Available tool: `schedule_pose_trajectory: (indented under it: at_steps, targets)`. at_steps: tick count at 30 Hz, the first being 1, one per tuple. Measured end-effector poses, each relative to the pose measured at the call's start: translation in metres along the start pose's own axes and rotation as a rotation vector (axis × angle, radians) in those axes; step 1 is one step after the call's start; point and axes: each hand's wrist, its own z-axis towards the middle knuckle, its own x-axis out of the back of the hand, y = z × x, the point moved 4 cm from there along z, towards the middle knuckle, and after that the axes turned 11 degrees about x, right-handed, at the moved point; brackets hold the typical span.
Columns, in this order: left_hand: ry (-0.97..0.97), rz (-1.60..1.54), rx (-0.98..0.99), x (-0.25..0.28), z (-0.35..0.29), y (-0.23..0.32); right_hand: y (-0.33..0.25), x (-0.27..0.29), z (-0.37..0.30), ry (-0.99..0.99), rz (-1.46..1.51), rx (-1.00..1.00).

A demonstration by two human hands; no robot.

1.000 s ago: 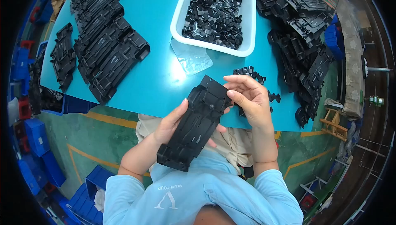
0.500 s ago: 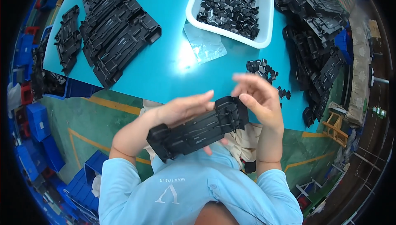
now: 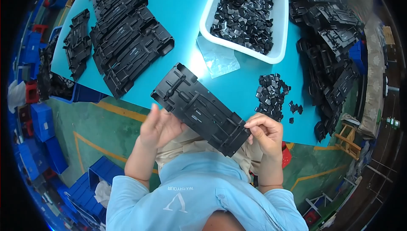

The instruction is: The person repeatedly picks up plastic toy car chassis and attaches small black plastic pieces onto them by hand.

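Panel (image 3: 201,109), moulded in black plastic, is held before the person, overlapping the near edge of the worktop (image 3: 180,8) in this view; its long axis runs far left to near right. The hands are apart. Right hand (image 3: 268,134): thumb and fingers pinch the panel's near right end. Left hand (image 3: 161,127): partly open by the near long edge; contact cannot be determined. Small black parts (image 3: 269,97) lie right, with a white tub (image 3: 280,23) beyond.
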Motion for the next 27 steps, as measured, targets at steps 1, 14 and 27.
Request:
schedule_pose_trajectory:
  at_steps: [1,14,27]
  targets:
    - [0.055,-0.005,-0.019,-0.004,0.002,-0.001,0.002,-0.004,-0.001,0.015,0.015,-0.026]
    - [0.081,0.045,-0.168,-0.029,0.023,0.007,-0.03,-0.018,0.006,-0.367,-0.402,0.046]
    - [0.144,-0.26,-0.013,-0.017,0.027,0.017,-0.037,0.063,0.089,0.003,-1.303,0.233]
